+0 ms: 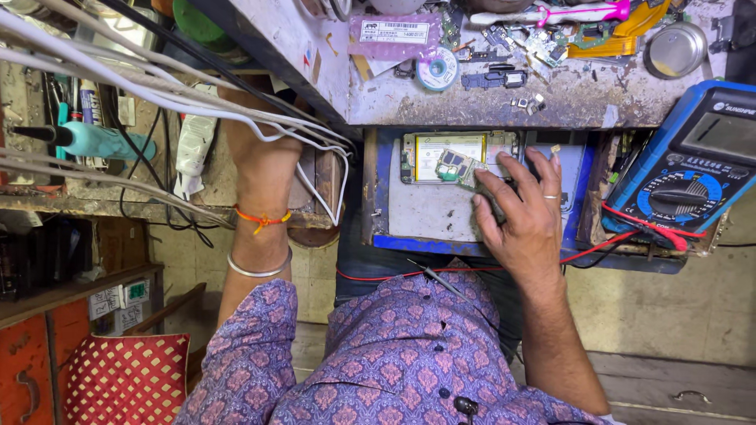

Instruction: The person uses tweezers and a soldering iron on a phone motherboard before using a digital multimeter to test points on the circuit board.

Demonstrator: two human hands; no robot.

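Opened phone [461, 157], back off, lies in a shallow blue-edged tray [425, 212] just under the bench edge; flat battery and green circuit board [450, 167] exposed inside it. Right hand [524, 212] lies palm down on the tray, fingers spread loosely, fingertips on the phone's right part and touching the board's edge; ring on one finger. Not pinching anything that shows. Left hand [268, 157] reaches up and away under the white cables [157, 102] by a wooden shelf; fingers hidden behind the cables, so grip cannot be told. Orange thread and metal bangle [258, 267] on that wrist.

Right of tray: blue multimeter [693, 169] with dial, red lead [630, 236] running from it across the tray's lower edge toward the lap. A thin probe [433, 275] lies on the purple patterned shirt.

Bench top [551, 98] above tray: scattered small phone parts, pink plastic bag [394, 35], solder-wick spool [437, 69], round metal tin [675, 49], toothbrush [551, 14] with pink handle. Far left: teal-handled tool [102, 142] on a shelf, red patterned cushion [126, 378] low down.
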